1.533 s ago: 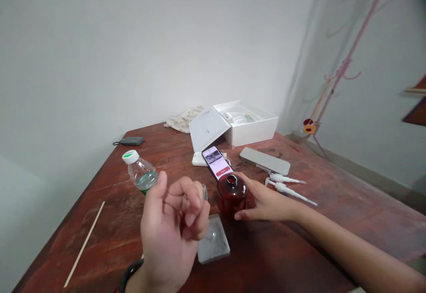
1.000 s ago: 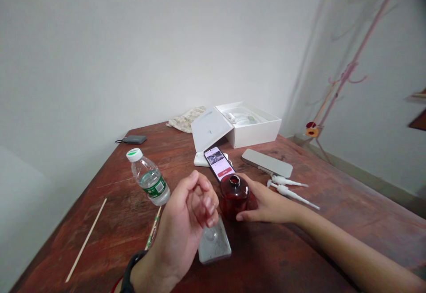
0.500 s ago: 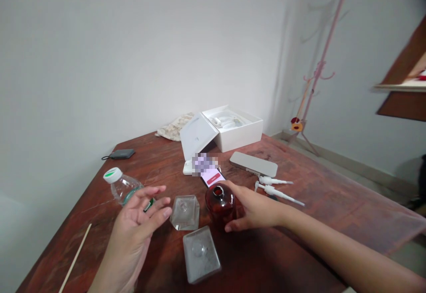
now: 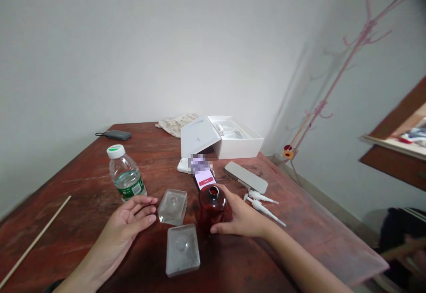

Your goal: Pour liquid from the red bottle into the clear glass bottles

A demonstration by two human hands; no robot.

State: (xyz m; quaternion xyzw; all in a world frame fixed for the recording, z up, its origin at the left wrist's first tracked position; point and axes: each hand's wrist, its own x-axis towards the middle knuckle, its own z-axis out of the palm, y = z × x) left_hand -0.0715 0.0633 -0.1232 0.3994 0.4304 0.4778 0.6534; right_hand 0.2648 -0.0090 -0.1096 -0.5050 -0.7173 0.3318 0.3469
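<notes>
My right hand (image 4: 238, 215) is wrapped round a dark red-brown glass bottle (image 4: 212, 209) from its right side; the bottle's neck is uncapped and it stands upright on the table. My left hand (image 4: 131, 220) hovers palm inward with its fingers apart and nothing in it. Just right of those fingers lies a clear square block (image 4: 173, 207) with a round hollow. A similar, cloudier block (image 4: 183, 249) lies nearer to me. Behind my left hand stands a water bottle (image 4: 125, 175) with a white cap and green label. Two white pump heads (image 4: 264, 206) lie beyond my right hand.
A phone (image 4: 203, 178) lies behind the brown bottle, near a grey flat case (image 4: 246, 177). Farther back are an open white box (image 4: 238, 147), a cloth (image 4: 176, 125) and a dark pouch (image 4: 117, 134). A thin stick (image 4: 36, 240) lies left. A pink coat rack (image 4: 339, 76) stands right.
The view has tilted and shifted. My left hand is a little lower, showing more of the water bottle. My right hand keeps its hold on the brown bottle.
</notes>
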